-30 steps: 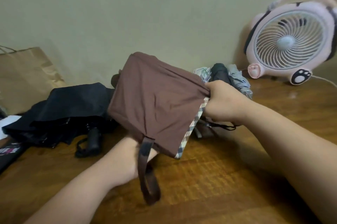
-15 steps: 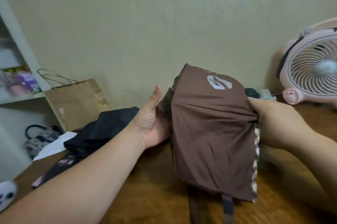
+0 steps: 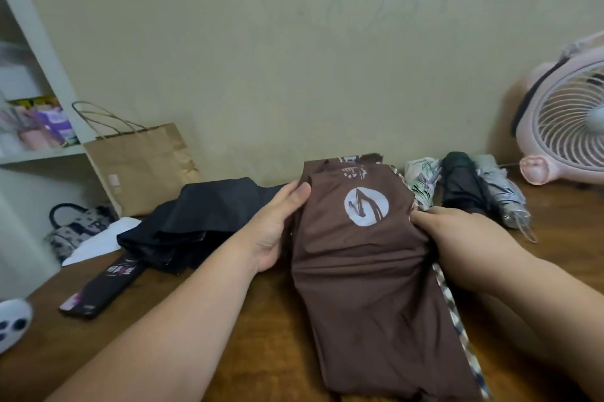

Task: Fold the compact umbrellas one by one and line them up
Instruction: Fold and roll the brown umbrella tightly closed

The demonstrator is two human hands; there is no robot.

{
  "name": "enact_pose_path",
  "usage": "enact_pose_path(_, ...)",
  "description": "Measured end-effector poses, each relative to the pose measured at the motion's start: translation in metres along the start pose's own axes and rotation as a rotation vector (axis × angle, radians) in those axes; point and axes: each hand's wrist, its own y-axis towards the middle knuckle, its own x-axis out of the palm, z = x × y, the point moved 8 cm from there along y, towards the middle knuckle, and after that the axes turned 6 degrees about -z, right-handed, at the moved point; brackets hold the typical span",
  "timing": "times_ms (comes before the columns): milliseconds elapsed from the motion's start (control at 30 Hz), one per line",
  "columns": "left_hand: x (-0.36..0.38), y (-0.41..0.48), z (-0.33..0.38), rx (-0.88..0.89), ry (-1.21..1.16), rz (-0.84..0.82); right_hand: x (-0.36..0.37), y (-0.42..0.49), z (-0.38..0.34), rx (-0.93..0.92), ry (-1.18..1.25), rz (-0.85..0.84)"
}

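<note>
A loose black umbrella [image 3: 196, 221] sprawled left by the bag [image 3: 143, 166]; three rolled umbrellas [image 3: 464, 187] lay right, near the fan [image 3: 568, 127]. Between them, over the table [image 3: 261, 346], hung the brown umbrella [image 3: 366, 277], white-logoed, plaid-edged, loosely gathered, with the left hand [image 3: 277, 225] pinching its left edge and the right hand [image 3: 457, 244] gripping its right.

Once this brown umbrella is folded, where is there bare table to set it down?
Bare wooden table lies right of the three folded umbrellas, in front of the pink fan. Another strip runs between the left forearm and the brown fabric umbrella. Crowded: the loose black umbrella and flat black sleeve fill the back left.
</note>
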Motion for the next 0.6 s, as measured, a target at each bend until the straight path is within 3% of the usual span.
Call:
enact_pose_path(67,-0.003,-0.001,0.002,0.062,0.07,0.057,0.004,0.0,0.0,0.002,0.0,-0.029)
enact_pose_path(167,0.0,-0.006,0.012,0.16,0.462,0.178,0.004,0.0,-0.003,0.025,-0.034,-0.032)
enact_pose_path(300,0.019,-0.048,0.06,0.614,1.034,0.515,0.004,-0.001,-0.003,0.112,-0.077,-0.043)
enact_pose_path(367,0.048,-0.059,0.071,0.72,1.205,0.338,0.004,-0.002,-0.001,0.14,-0.086,-0.039)
enact_pose_path(433,0.075,-0.054,0.05,0.574,1.406,-0.038,0.003,-0.003,0.0,0.158,-0.074,-0.038)
enact_pose_path(500,0.085,-0.051,0.007,0.372,1.654,-0.286,0.001,-0.005,0.003,0.19,-0.067,-0.047)
enact_pose_path(600,0.07,-0.054,-0.035,0.21,1.66,-0.319,-0.006,-0.011,0.004,0.262,-0.099,-0.055)
